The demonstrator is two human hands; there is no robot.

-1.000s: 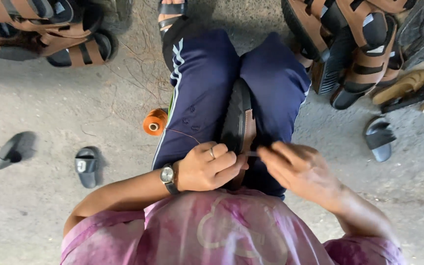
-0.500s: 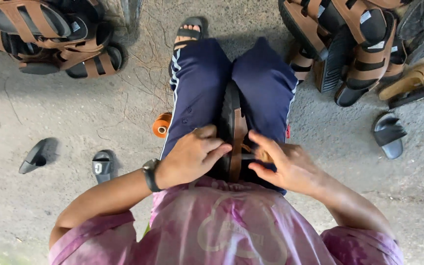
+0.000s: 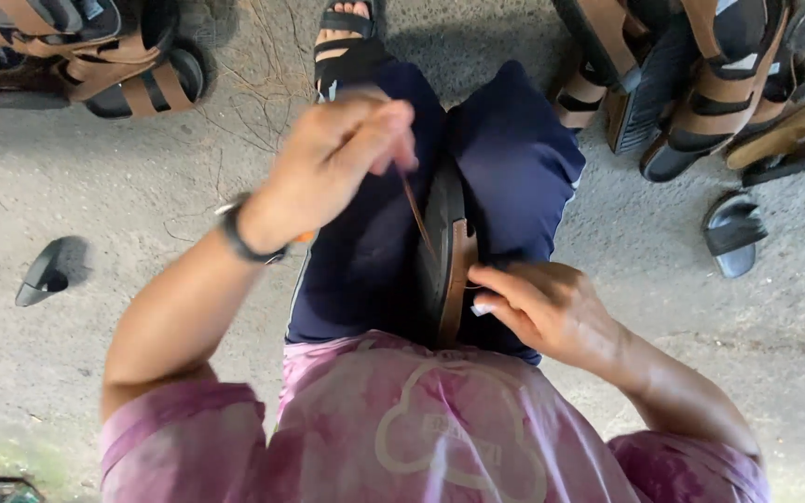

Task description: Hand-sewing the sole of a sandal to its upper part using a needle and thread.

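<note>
A black sandal sole with a brown strap (image 3: 452, 256) stands on edge between my knees, clamped by my dark blue trousers (image 3: 524, 158). My right hand (image 3: 538, 303) rests on its near end, fingers pressed against the strap. Raised above my left knee, my left hand (image 3: 342, 158) pinches a thin brown thread (image 3: 415, 212) that runs taut down to the sole. A dark wristwatch (image 3: 239, 233) is on my left wrist. Whether a needle is at the thread's end I cannot tell.
Piles of brown-strapped black sandals lie at the back left (image 3: 95, 56) and back right (image 3: 701, 84) on the concrete floor. A loose black sole piece (image 3: 47, 270) lies at the left, another black piece (image 3: 733, 233) at the right. My sandalled foot (image 3: 347, 33) shows at the top.
My left hand has lifted from the sole up and away, drawing the thread taut. My right hand stays at the sole. The camera has moved closer and the orange spool is now hidden behind my arm.
</note>
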